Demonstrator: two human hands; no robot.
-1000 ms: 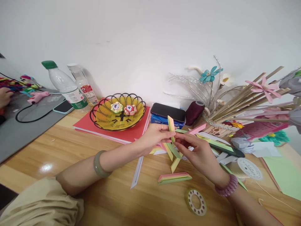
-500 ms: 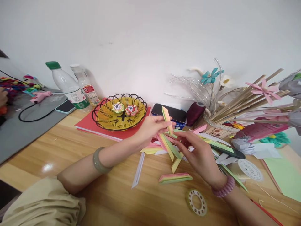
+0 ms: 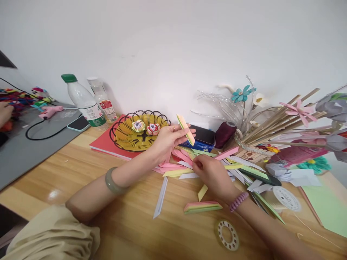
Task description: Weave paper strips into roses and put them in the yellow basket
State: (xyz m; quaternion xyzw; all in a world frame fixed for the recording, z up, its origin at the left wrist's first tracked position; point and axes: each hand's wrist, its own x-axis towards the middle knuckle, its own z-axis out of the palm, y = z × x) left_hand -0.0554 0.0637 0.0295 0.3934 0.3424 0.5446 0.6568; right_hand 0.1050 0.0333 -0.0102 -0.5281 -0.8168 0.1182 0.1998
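Observation:
My left hand (image 3: 168, 141) pinches a small stack of folded paper strips (image 3: 185, 130), pink-orange and yellow with a green edge, held tilted above the table. Low over the loose pile, my right hand (image 3: 214, 176) has its fingers closed at the end of a pink paper strip (image 3: 186, 157); its fingertips are partly hidden. Pink, yellow, white and green strips spread around and beneath this hand, among them a yellow strip (image 3: 176, 172). Nearer me lies another layered stack of folded strips (image 3: 202, 206), pink, yellow and green.
A yellow woven basket (image 3: 127, 141) with two paper flowers stands on red paper (image 3: 101, 143). Bottles (image 3: 90, 112) are at back left. A tape roll (image 3: 227, 235) lies in front, a thread spool (image 3: 286, 198) to the right. Behind are a phone (image 3: 204, 135) and craft flowers (image 3: 298, 110).
My right hand has moved slightly left and closed down onto the pile, where the strips have shifted. My left hand still holds its stack, now a little further left and more tilted.

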